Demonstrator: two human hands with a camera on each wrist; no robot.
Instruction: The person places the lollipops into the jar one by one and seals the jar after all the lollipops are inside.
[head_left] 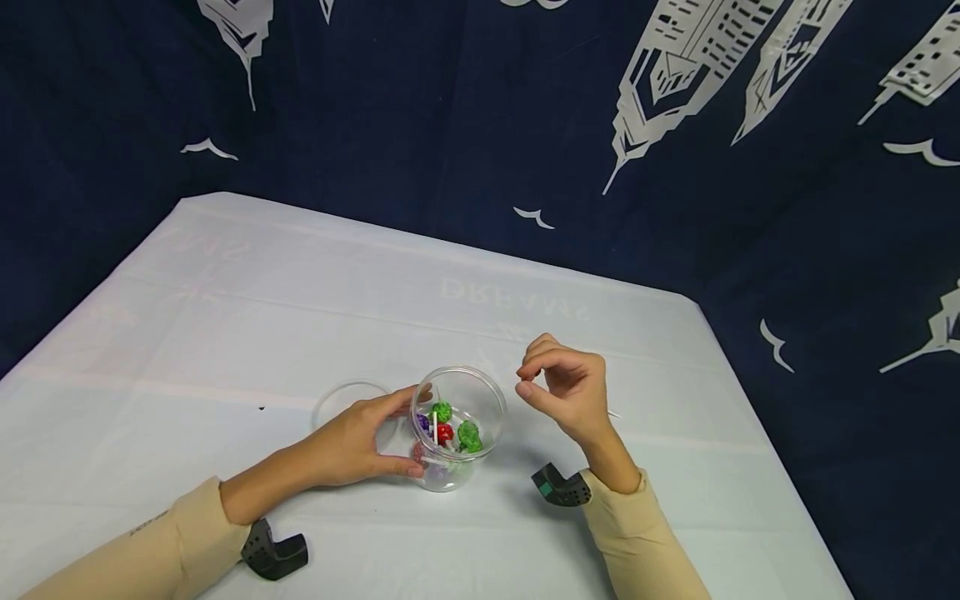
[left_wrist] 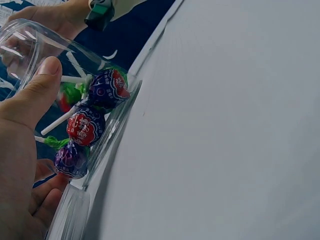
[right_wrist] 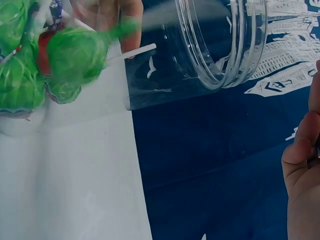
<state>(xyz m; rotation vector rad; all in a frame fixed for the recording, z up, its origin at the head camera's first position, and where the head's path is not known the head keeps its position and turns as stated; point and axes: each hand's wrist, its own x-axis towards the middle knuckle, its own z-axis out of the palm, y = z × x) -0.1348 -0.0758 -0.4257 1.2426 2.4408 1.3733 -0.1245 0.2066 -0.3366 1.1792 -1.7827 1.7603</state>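
A clear plastic jar [head_left: 447, 479] stands on the white-covered table, its round mouth uppermost. My left hand [head_left: 352, 442] grips it from the left, thumb at the near side and fingers round the far side. Inside lie several wrapped lollipops: a green one [head_left: 469, 437], a red one [head_left: 445, 433] and a dark blue and red one [left_wrist: 86, 126], white sticks pointing various ways. One green lollipop [right_wrist: 77, 55] looks blurred in the right wrist view. My right hand [head_left: 566, 387] hovers right of the jar's mouth, fingers loosely curled, thumb and forefinger slightly apart with nothing visible between them.
A clear round lid [head_left: 341, 390] lies on the table behind my left hand, partly covered by it. A thin white stick [head_left: 614, 414] shows beside my right wrist. A small dark speck [head_left: 261, 408] is on the cloth. A dark blue curtain [head_left: 420, 125] hangs behind.
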